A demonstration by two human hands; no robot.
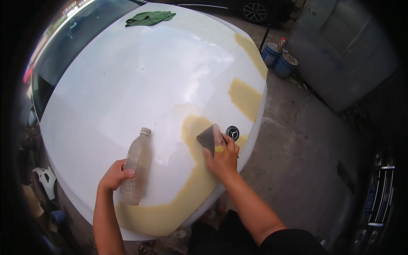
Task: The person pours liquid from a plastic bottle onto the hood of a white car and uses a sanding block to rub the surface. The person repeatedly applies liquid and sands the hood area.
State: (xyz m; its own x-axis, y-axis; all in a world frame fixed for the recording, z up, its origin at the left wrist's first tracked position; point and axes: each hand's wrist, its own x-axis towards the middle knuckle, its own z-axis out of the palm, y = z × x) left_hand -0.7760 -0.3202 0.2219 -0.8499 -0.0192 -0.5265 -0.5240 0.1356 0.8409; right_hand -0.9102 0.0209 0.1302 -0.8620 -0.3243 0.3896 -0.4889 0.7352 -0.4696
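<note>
In my left hand (114,175) is a clear plastic bottle (137,163) with a pale cap and cloudy contents, tilted slightly above the white car hood (123,97). My right hand (224,159) grips a dark grey piece of sandpaper (207,139), which lies on a yellowish filler patch (196,125) near the hood's front edge. Something clear or pinkish, with a yellow bit, shows between the sandpaper and my fingers; I cannot make it out. Just beyond that hand sits a round dark badge (232,133). The palm side of the right hand is hidden.
A green cloth (150,18) lies at the hood's far end. More filler patches (245,98) line the front edge. Blue buckets (285,64) stand on the concrete floor (293,127) at the far right, beside a grey metal panel (344,46). A car grille (382,195) is at the right.
</note>
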